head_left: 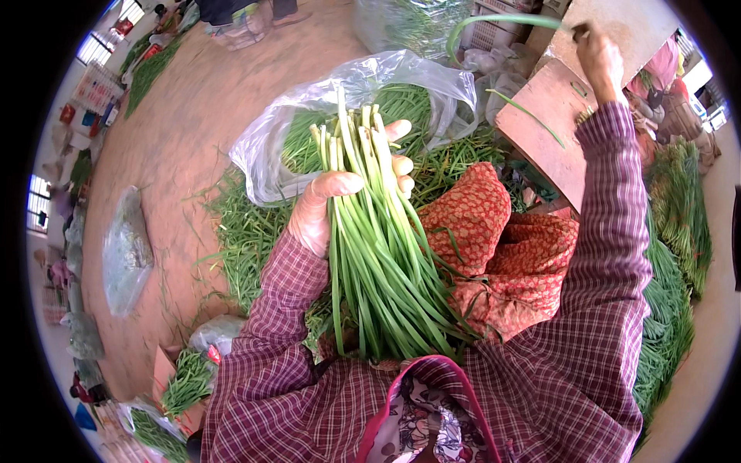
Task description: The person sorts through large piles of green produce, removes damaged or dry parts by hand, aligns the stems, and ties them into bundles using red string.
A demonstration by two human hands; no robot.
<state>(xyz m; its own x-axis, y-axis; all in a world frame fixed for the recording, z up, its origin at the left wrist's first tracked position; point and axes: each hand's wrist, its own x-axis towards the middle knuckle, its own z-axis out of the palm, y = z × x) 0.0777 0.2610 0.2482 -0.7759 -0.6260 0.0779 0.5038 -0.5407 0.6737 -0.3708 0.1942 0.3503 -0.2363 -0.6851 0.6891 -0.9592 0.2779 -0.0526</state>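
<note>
My left hand (315, 207) is closed around a bunch of garlic chives (386, 251). Their pale cut ends point away from me, and the long green leaves hang toward my lap. Up at the far right my right hand (600, 60) is raised, its fingers closed on one end of a long single green leaf (498, 21) that curves out to the left. Beyond the bunch, an open clear plastic bag (266, 158) has more greens inside. Loose trimmed leaves (243, 231) are heaped on the floor around it.
A pinkish board (540, 127) slopes at the right with a loose leaf on it. Red flowered cloth (502, 255) covers my lap. Piled greens (668, 309) line the right side. A filled plastic bag (127, 251) lies on the left floor. Another person's legs (282, 9) show at the top.
</note>
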